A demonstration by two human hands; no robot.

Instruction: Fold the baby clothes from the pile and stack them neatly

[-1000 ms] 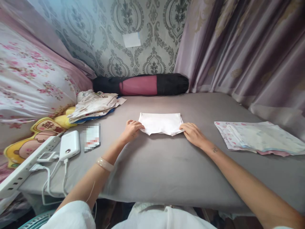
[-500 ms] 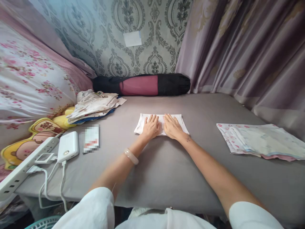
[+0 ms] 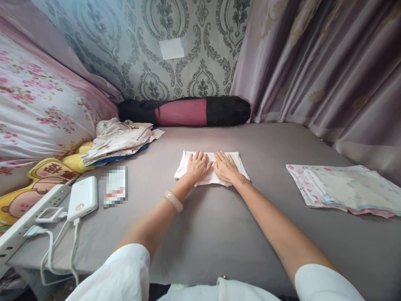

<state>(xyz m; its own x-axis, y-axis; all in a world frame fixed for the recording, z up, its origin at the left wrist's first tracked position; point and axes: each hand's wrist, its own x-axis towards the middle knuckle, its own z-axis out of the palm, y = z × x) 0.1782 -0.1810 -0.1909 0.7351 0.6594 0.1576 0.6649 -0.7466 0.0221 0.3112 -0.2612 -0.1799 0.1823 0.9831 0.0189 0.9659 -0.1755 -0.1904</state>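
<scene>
A small white folded cloth (image 3: 240, 164) lies flat near the middle of the grey bed sheet (image 3: 219, 217). My left hand (image 3: 198, 165) rests palm down on the cloth's left half, fingers stretched out. My right hand (image 3: 226, 166) lies flat beside it on the right half, fingers also spread. The two hands nearly touch at the cloth's centre. Neither hand holds anything. A pale bangle (image 3: 173, 200) sits on my left wrist.
A folded stack of floral cloths (image 3: 341, 189) lies at the right. A crumpled pile of clothes (image 3: 120, 138) sits at the left, near a yellow plush cushion (image 3: 50, 171). A white power bank (image 3: 83, 203), cables and a power strip (image 3: 28, 217) occupy the near left. A black-and-pink roll (image 3: 184, 111) lies against the wall.
A second ago my hands gripped the cloth's near corners. They folded it away from me and now press flat on it, side by side.
</scene>
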